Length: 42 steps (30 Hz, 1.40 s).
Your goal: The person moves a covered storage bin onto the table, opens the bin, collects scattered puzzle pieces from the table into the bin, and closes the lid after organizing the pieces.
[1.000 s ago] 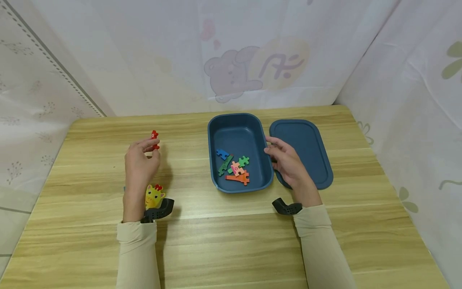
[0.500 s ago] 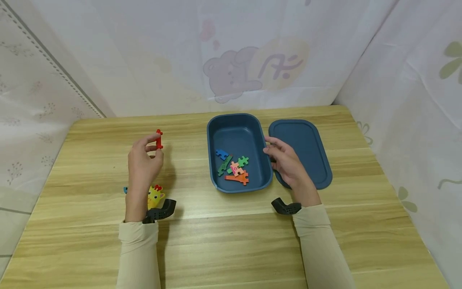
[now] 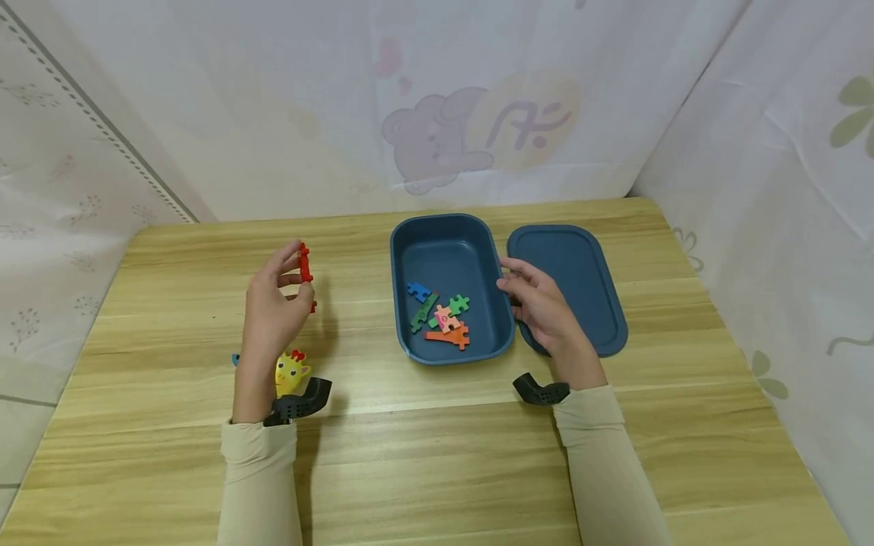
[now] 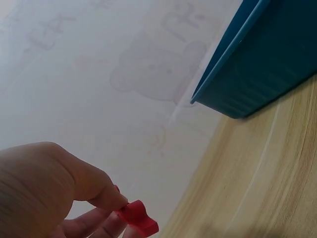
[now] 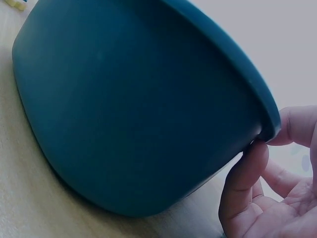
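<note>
My left hand (image 3: 273, 303) pinches a red puzzle piece (image 3: 305, 264) between thumb and fingers, raised over the left part of the table. A smaller bit of red shows just below the thumb. In the left wrist view the thumb presses on the red piece (image 4: 138, 218), whose far side the fingers hide. My right hand (image 3: 542, 307) grips the right rim of a dark blue plastic box (image 3: 444, 262). The right wrist view has thumb and forefinger at the rim of this box (image 5: 124, 109). Inside lie several puzzle pieces (image 3: 447, 320), coloured blue, green, pink and orange.
A matching blue lid (image 3: 570, 273) lies flat right of the box, partly behind the right hand. Under the left wrist, a yellow giraffe-head piece (image 3: 290, 370) is partly covered, with a blue bit beside it. A printed curtain (image 3: 273, 114) stands behind the wooden table (image 3: 423, 470).
My left hand has shifted slightly right and turned, so more of the red piece shows and another red bit appears below the thumb. The right hand keeps its place on the box.
</note>
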Tool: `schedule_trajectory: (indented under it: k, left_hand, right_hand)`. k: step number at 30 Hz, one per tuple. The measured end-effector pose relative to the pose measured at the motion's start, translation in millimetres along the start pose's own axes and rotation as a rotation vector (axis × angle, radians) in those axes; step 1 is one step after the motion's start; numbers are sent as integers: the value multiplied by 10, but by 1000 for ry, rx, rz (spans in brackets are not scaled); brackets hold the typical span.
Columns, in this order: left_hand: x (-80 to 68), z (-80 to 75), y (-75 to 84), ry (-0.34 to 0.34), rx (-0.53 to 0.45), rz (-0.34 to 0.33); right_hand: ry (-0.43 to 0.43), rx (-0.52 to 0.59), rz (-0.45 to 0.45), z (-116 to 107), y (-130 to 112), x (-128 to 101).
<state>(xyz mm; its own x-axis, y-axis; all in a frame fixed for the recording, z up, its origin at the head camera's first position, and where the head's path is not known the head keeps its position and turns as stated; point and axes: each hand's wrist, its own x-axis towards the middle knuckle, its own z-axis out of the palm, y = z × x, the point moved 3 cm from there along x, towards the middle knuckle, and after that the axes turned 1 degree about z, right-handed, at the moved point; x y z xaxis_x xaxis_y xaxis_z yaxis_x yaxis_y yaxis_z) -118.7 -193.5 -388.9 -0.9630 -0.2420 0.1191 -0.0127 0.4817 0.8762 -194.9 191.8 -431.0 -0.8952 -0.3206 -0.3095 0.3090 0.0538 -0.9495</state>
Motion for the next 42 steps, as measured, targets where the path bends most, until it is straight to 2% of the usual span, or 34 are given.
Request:
schedule_trajectory:
  k: [8,25,42]
  left_hand:
    - [-1,25,34,-24,-6,-12]
    - [9,107,85,-31,-18,-14]
    - [-5,219,183,-77,-36,28]
  right_hand:
    - [5,-5,5,-13,20,6]
    - [7,0,10,-16,24,14]
    - [2,1,3,-9,22,18]
